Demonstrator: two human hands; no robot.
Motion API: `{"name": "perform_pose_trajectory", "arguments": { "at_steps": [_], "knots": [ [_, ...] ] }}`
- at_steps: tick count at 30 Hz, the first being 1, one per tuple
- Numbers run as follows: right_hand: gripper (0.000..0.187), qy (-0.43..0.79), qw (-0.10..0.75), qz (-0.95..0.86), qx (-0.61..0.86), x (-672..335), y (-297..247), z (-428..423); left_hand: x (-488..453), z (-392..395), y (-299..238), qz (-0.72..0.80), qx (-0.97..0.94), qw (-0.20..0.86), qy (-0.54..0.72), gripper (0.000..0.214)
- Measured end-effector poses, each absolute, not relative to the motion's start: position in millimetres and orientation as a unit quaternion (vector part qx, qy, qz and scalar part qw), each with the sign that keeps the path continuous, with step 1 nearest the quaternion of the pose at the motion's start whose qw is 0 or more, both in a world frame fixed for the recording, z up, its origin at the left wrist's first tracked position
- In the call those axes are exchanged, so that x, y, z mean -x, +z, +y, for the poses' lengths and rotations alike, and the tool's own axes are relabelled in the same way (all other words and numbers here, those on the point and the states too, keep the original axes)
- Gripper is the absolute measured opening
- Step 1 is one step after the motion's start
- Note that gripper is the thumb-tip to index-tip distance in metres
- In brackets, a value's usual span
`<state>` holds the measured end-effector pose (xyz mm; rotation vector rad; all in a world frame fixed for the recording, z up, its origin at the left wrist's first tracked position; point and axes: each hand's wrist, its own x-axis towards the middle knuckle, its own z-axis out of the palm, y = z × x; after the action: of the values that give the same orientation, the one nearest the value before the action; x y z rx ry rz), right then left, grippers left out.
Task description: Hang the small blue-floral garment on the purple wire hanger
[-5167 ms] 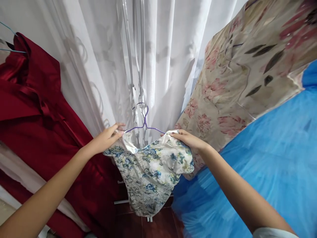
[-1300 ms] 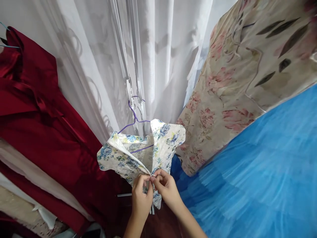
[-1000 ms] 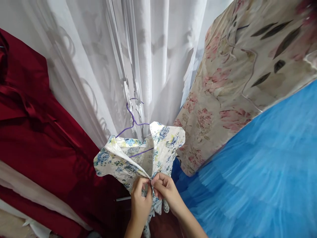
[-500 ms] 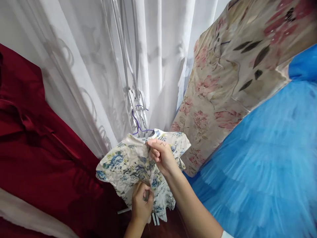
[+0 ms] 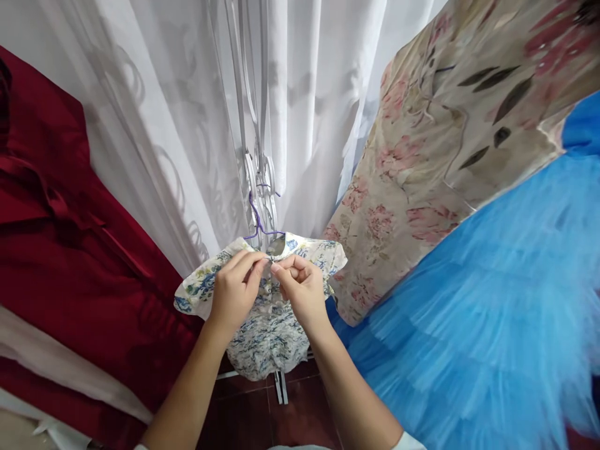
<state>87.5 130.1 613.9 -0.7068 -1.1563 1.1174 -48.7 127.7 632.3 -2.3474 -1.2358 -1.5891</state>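
Observation:
A small white blouse (image 5: 269, 337) with a blue and green flower print hangs on a purple hanger (image 5: 259, 219) in the middle of the view. My left hand (image 5: 238, 284) pinches the left side of its neckline, thumb against fingertips. Right beside it, my right hand (image 5: 300, 281) pinches the other side of the neck opening. The fingertips of both hands nearly meet at the front of the collar. Whatever small fastening lies between them is too small to make out. Part of the blouse's chest is hidden behind my hands.
White metal stand poles (image 5: 252, 81) rise behind the blouse, before white curtains (image 5: 300, 112). A dark red dress (image 5: 84, 262) hangs at the left. To the right are a beige flowered dress (image 5: 398, 181) and a blue tiered tulle dress (image 5: 450, 300). Below lies a dark red tiled floor (image 5: 300, 406).
My left hand has risen from the lower front of the blouse to the neckline. My right hand has shifted slightly left, and the blouse now hangs straighter.

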Motion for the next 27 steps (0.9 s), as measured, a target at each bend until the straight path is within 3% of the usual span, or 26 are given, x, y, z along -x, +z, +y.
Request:
{"name": "perform_pose_trajectory", "arguments": {
  "at_steps": [4, 9, 12, 14, 17, 27],
  "knots": [
    [0.028, 0.483, 0.623, -0.525, 0.321, -87.7, 590.4, 144.5, 45.1, 124.6, 641.4, -0.412, 0.723, 0.089, -0.547, 0.014],
    [0.030, 0.528, 0.576, -0.528, 0.335, -88.5, 557.5, 139.0, 98.1, 134.8, 631.2, -0.487, 0.521, 0.099, -0.694, 0.017],
    [0.027, 0.563, 0.542, -0.533, 0.323, -86.4, 548.4, 126.6, 144.3, 146.5, 599.5, -0.468, 0.345, -0.010, -0.814, 0.017],
    [0.026, 0.581, 0.519, -0.538, 0.323, -84.2, 542.4, 120.3, 160.4, 150.5, 569.6, -0.441, 0.211, -0.159, -0.858, 0.013],
    [0.023, 0.589, 0.501, -0.536, 0.339, -87.5, 527.0, 117.7, 151.2, 146.5, 524.1, -0.447, 0.158, -0.272, -0.837, 0.015],
    [0.023, 0.516, 0.504, -0.526, 0.451, -145.9, 470.3, 119.7, 87.1, 125.1, 443.9, -0.556, 0.378, -0.382, -0.633, 0.034]
  ]
}}
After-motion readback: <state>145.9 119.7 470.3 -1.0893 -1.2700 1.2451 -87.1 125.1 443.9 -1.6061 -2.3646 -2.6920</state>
